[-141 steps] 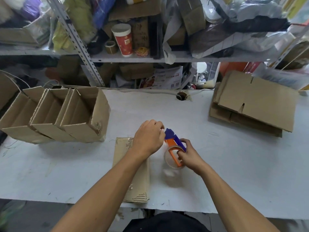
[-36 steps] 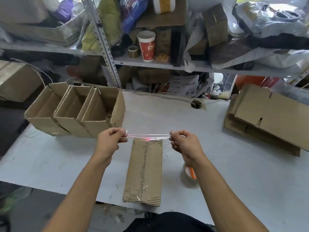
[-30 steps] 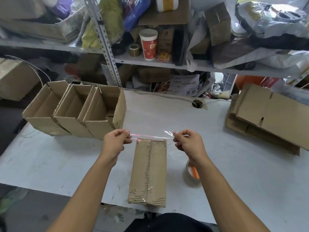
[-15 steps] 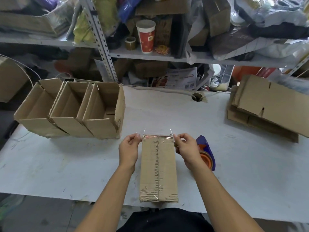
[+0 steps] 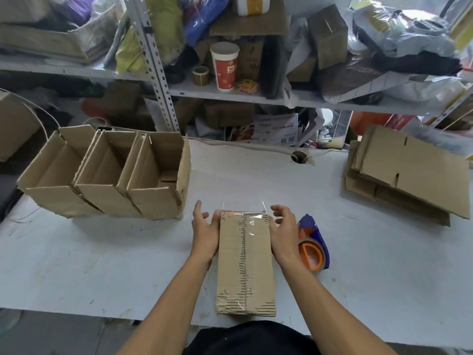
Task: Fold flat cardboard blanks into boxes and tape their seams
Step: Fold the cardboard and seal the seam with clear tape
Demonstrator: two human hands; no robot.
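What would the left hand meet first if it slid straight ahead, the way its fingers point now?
Probably nothing close: the left hand points away across the bare table, beside the taped box. The open boxes sit off to its left. Beyond lies the table's far edge, though depth is hard to judge.

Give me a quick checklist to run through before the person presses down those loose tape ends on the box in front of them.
1. Tape strip lies across the far end of the cardboard box: ok.
2. Tape ends pressed down: not ok, both stick up at the corners.
3. Left hand and right hand flank the box, fingers relaxed, holding nothing: ok.
4. Middle seam covered by tape along its length: cannot tell.
5. Tape dispenser out of the way, on the table beside the right hand: ok.
6. Near end of the box taped: ok.
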